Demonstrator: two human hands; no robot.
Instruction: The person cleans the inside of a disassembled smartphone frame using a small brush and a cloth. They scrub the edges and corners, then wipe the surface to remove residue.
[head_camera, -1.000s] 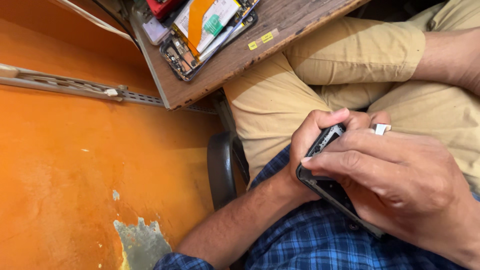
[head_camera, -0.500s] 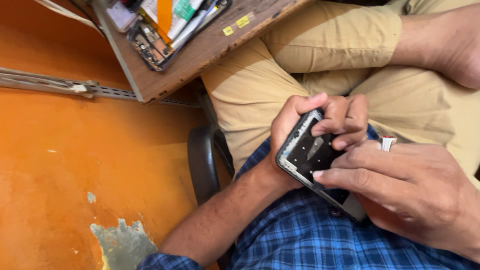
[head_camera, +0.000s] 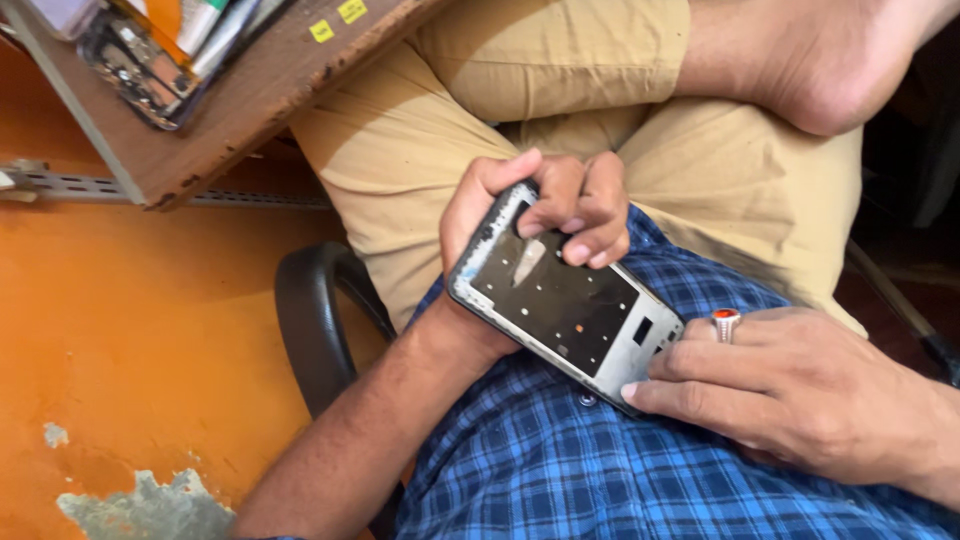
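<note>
The left hand (head_camera: 530, 215) grips the top end of an opened phone frame (head_camera: 565, 305), its palm behind the frame and its fingers (head_camera: 590, 215) curled over the upper edge and onto the dark inner face. The right hand (head_camera: 800, 395), with a red-stoned ring (head_camera: 726, 324) on one finger, lies at the frame's lower end with its fingers stretched out flat along that corner, pressing on it rather than closing around it.

A second ago the phone stood nearly edge-on between both hands, with the right hand wrapped over it. Half a second ago it had turned so that its inside showed. Now it lies flatter and fully face-up over the blue checked shirt (head_camera: 560, 470) in the person's lap, and the right hand has slid down off the face to the bottom corner. The change leaves the hollow inner side exposed, with its cut-outs and a small pale sliver near the top, and the frame steadied at both ends.

Above, the edge of a wooden bench (head_camera: 250, 110) carries another stripped phone body (head_camera: 135, 70) and loose parts, well apart from the hands. The orange floor (head_camera: 120, 380) lies to the left.
</note>
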